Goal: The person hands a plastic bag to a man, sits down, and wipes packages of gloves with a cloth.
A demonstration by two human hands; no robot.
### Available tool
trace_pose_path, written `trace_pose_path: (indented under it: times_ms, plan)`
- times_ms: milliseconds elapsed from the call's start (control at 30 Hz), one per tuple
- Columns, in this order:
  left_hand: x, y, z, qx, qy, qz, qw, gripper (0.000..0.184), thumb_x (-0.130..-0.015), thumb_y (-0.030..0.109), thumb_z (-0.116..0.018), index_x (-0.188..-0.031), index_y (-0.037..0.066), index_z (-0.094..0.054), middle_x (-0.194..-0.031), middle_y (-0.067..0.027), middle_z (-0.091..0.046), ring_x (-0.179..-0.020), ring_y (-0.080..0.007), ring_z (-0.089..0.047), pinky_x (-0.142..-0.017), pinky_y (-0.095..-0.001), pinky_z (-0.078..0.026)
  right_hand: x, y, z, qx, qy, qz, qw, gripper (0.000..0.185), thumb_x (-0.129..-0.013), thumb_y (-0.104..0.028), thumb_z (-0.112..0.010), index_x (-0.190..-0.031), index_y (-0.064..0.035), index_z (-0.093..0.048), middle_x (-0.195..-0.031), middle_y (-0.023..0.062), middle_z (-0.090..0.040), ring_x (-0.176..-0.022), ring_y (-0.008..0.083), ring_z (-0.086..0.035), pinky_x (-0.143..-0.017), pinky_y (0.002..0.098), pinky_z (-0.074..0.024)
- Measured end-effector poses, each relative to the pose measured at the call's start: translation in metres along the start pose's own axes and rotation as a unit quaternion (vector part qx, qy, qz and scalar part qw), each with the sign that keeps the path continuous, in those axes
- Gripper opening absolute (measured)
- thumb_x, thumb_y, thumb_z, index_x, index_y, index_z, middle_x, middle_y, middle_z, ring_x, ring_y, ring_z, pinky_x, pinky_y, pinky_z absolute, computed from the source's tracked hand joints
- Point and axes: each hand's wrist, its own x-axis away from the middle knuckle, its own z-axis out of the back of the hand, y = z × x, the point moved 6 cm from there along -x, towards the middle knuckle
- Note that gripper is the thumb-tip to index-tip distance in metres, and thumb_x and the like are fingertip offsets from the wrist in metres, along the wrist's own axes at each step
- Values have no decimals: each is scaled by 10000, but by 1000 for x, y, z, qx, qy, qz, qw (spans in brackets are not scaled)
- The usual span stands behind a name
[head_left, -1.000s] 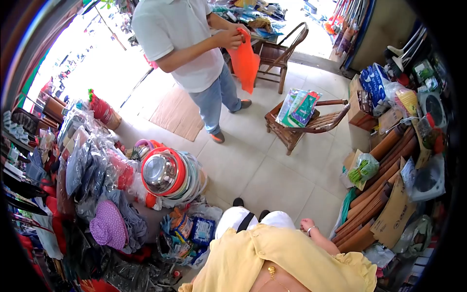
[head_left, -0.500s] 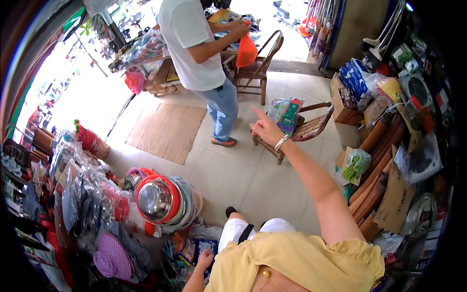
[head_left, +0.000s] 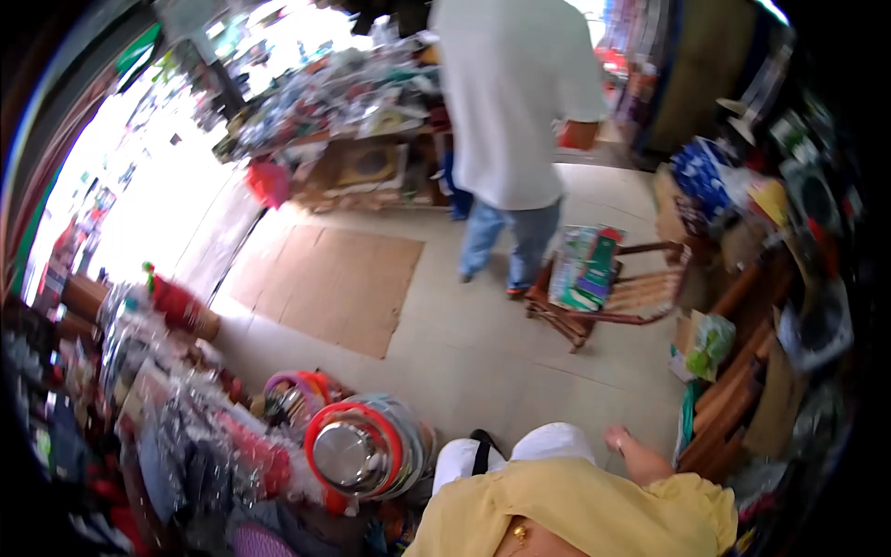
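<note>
Low at the right of the head view, my right hand (head_left: pixel 616 437) hangs beside my white-clad leg, small and blurred; its fingers cannot be made out. My left hand is out of sight. Ahead, a person in a white shirt (head_left: pixel 506 102) and jeans stands with their back to me, and part of something red-orange (head_left: pixel 579 135) shows at their side. Flat plastic packets (head_left: pixel 587 269) lie on a small wooden chair (head_left: pixel 645 295) to the right of that person.
A cardboard sheet (head_left: pixel 339 283) lies on the tiled floor. Stacked basins (head_left: pixel 399 446) stand at front left, beside bagged goods (head_left: pixel 209 436). Brown rolls (head_left: pixel 742 381) and boxes line the right side. A loaded table (head_left: pixel 334 102) stands at the back.
My right hand, which was raised and pointing, is down by my leg. My left hand has left the view. The person has turned away and stands farther right; the view has shifted.
</note>
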Motion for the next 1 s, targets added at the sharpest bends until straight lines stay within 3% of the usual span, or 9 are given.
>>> trace_pose_path:
  times_ms: [67,167,267,400,567,667,700,833,1000]
  plan:
    - [-31,36,13,39,-3,-36,999,107,-779,124,-495,-737,68,-576,-599,-46,-534,-496,-171,-502,-435,-309,-363,27,15,-23,38,-2,-20,999,304,-769,-249,-501,-939,-46,-649,-923,146,-643,-837,302,-619,-748,378,-499]
    - [-82,123,36,315,-10,88,945,103,-789,112,-486,-748,94,-579,-559,-20,-510,-458,-136,-481,-397,-271,-341,25,2,-32,10,-5,-14,1000,296,-761,-257,-521,-925,-53,-659,-899,145,-647,-814,284,-624,-731,373,-499]
    - [-136,206,54,363,-9,6,932,277,-812,179,-518,-1079,110,-548,-665,2,-550,-547,-119,-515,-420,-264,-363,-1,-43,-19,-9,-12,4,1000,289,-753,-265,-541,-912,-60,-669,-875,144,-651,-791,266,-629,-714,369,-499]
    - [-164,286,50,379,15,51,924,308,-781,95,-541,-1078,15,-525,-801,-63,-573,-646,-139,-546,-520,-246,-422,-57,-104,15,-15,-9,53,998,280,-743,-276,-568,-894,-70,-683,-843,142,-656,-760,242,-635,-691,363,-499]
    - [-211,257,-8,257,53,54,963,308,-800,245,-574,-960,-10,-636,-890,-123,-654,-793,-203,-610,-731,-296,-476,-101,-250,135,-42,24,134,990,245,-766,-248,-554,-850,-59,-685,-790,141,-658,-650,182,-631,-590,335,-490]
    - [-190,258,-5,122,89,30,988,249,-804,215,-541,-975,58,-632,-864,-87,-649,-724,-213,-609,-679,-352,-475,-208,-299,180,-260,52,143,953,194,-840,-137,-472,-675,-74,-551,-515,42,-471,-443,169,-476,-397,335,-385]
    - [-187,255,-2,99,90,34,990,244,-804,211,-541,-981,65,-623,-861,-82,-643,-722,-209,-605,-672,-352,-471,-220,-329,211,-165,51,175,969,194,-826,-128,-470,-644,-73,-505,-516,39,-473,-440,169,-478,-403,336,-389]
    - [-218,274,5,54,58,64,995,232,-800,194,-538,-1002,92,-589,-846,-61,-619,-713,-192,-590,-646,-348,-455,-211,-440,298,-343,77,152,924,240,-813,-125,-539,-1019,-4,-560,-682,48,-588,-536,138,-552,-475,286,-451]
    - [-292,319,47,25,4,52,998,238,-796,173,-535,-1030,126,-546,-827,-35,-589,-703,-170,-570,-612,-344,-434,-225,-497,292,-361,125,202,902,251,-819,-142,-554,-1034,-12,-557,-709,50,-601,-559,138,-566,-486,288,-465]
